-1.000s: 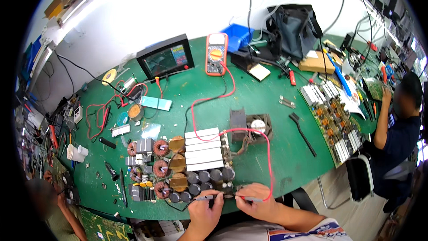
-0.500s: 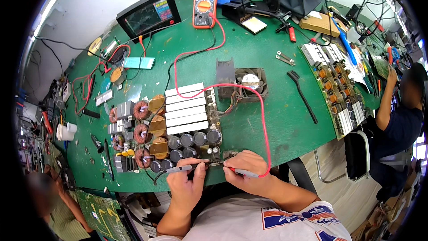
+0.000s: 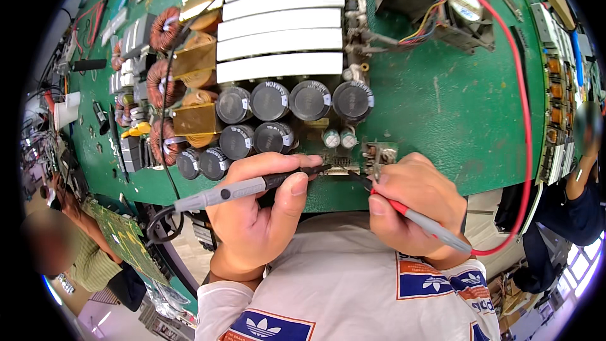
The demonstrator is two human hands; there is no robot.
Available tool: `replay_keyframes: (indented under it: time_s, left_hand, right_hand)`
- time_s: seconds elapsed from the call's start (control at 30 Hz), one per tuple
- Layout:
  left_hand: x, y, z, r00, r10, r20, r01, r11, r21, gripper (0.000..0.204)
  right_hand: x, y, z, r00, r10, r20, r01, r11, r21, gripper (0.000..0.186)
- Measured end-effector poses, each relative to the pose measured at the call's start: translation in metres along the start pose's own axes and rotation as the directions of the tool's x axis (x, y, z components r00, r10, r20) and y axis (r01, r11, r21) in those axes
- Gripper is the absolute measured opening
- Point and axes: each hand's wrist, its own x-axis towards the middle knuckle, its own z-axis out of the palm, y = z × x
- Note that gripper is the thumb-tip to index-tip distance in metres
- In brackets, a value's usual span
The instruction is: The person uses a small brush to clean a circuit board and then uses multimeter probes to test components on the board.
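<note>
My left hand [image 3: 255, 215] grips a black-and-grey test probe [image 3: 221, 195], its tip pointing right. My right hand [image 3: 420, 199] is closed on a red-and-grey test probe [image 3: 435, 230], its black tip pointing left and up. Both tips converge on a small pin connector [image 3: 341, 163] at the near edge of a large power circuit board. Whether each tip touches a pin is too small to tell. Black round capacitors [image 3: 270, 101], white heat-sink bars [image 3: 281, 66] and copper-wound coils [image 3: 163, 79] fill that board. A small upright board [image 3: 379, 151] stands beside my right fingers.
A dusty fan [image 3: 467, 9] with coloured wires lies behind on the green table [image 3: 442, 107]. The red lead [image 3: 522, 82] arcs round on the right; a black lead [image 3: 165, 82] crosses the coils. Another populated board [image 3: 554, 98] is far right. People sit at both sides.
The view has dropped closer to the board, so the multimeter and the screen are out of sight. Both hands still hold their probes at the board's near edge.
</note>
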Motion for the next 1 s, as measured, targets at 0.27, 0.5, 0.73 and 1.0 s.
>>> replay_keyframes:
  time_s: [0.27, 0.5, 0.73, 1.0]
  left_hand:
    - [-0.005, 0.000, -0.002, 0.997, -0.049, -0.055, 0.049, 0.999, 0.012, 0.032]
    - [-0.002, -0.012, -0.007, 0.985, 0.174, -0.012, -0.174, 0.985, -0.008, 0.035]
    - [-0.001, -0.019, -0.019, 0.894, 0.432, 0.119, -0.440, 0.897, 0.049, 0.032]
    - [-0.012, -0.014, -0.039, 0.870, 0.371, 0.324, -0.389, 0.921, -0.009, 0.051]
  right_hand:
    - [-0.004, 0.005, 0.000, 0.997, 0.080, -0.015, -0.076, 0.985, 0.157, 0.035]
    - [-0.005, 0.008, 0.002, 0.997, 0.047, -0.063, -0.037, 0.987, 0.155, 0.041]
    - [-0.005, 0.009, 0.001, 0.997, 0.052, -0.049, -0.042, 0.982, 0.184, 0.042]
    - [0.002, 0.009, -0.001, 0.998, 0.067, -0.013, -0.064, 0.982, 0.175, 0.041]
